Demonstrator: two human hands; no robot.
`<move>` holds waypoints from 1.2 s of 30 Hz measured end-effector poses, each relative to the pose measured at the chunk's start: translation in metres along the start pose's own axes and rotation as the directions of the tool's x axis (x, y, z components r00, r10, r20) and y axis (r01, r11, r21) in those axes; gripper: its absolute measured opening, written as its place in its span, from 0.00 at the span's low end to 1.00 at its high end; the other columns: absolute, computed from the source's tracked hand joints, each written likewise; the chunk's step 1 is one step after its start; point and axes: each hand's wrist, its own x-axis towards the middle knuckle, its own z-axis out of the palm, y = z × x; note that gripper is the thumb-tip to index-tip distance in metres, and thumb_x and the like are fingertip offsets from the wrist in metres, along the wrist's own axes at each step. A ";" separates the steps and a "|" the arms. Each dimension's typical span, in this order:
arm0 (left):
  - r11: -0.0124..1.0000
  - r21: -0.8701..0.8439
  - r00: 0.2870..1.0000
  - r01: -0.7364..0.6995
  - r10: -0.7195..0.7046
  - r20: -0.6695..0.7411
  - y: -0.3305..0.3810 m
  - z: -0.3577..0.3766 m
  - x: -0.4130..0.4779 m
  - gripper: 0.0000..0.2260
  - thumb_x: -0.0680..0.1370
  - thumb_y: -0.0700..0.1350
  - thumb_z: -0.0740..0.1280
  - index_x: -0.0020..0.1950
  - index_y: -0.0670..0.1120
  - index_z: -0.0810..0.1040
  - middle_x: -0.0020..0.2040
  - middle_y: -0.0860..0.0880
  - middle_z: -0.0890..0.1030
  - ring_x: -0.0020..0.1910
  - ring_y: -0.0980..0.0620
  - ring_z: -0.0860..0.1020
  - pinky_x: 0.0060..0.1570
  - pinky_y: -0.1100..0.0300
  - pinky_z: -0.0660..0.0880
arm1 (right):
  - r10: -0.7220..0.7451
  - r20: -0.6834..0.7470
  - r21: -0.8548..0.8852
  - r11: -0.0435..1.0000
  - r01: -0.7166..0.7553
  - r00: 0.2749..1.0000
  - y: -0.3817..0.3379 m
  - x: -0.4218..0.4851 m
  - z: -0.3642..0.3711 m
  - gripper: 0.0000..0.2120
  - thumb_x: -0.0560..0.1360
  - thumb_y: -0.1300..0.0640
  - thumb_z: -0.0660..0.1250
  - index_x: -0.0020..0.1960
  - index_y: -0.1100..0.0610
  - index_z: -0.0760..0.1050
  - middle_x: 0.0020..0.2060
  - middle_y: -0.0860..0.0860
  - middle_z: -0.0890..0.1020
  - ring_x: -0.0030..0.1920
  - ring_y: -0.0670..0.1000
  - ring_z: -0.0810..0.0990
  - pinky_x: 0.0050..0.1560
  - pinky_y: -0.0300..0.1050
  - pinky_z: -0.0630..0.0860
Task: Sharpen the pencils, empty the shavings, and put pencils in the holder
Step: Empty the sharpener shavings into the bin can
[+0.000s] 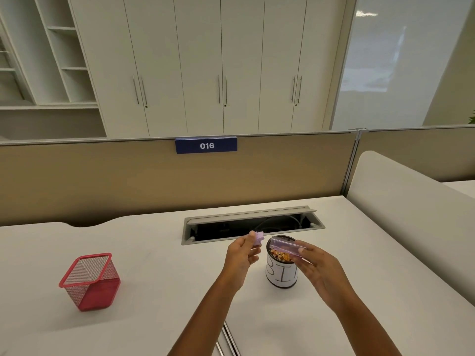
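My right hand [317,265] grips the sharpener's clear purple shavings case [286,246], tilted with its open end over a small tin [281,274] labelled "BIN". Coloured pencil shavings [280,255] lie inside the tin. My left hand [241,255] pinches the purple sharpener top [257,238] just left of the tin, apart from the case. A red mesh pencil holder [90,281] stands at the left of the white desk [159,265]; I see nothing in it. No pencils are in view.
An open cable tray [253,223] with wires sits in the desk just behind the tin. A beige partition with a blue "016" sign [206,145] closes the back. A curved white divider [401,199] borders the desk's right side.
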 end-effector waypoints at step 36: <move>0.949 0.277 0.987 -0.148 0.159 -0.015 0.011 -0.117 -0.121 0.09 0.75 0.42 0.67 0.54 0.50 0.79 0.46 0.56 0.82 0.45 0.56 0.80 0.40 0.71 0.75 | -0.249 0.285 -0.551 0.748 0.370 0.926 0.077 -0.083 0.089 0.12 0.73 0.70 0.66 0.55 0.62 0.78 0.46 0.55 0.84 0.41 0.48 0.83 0.42 0.30 0.79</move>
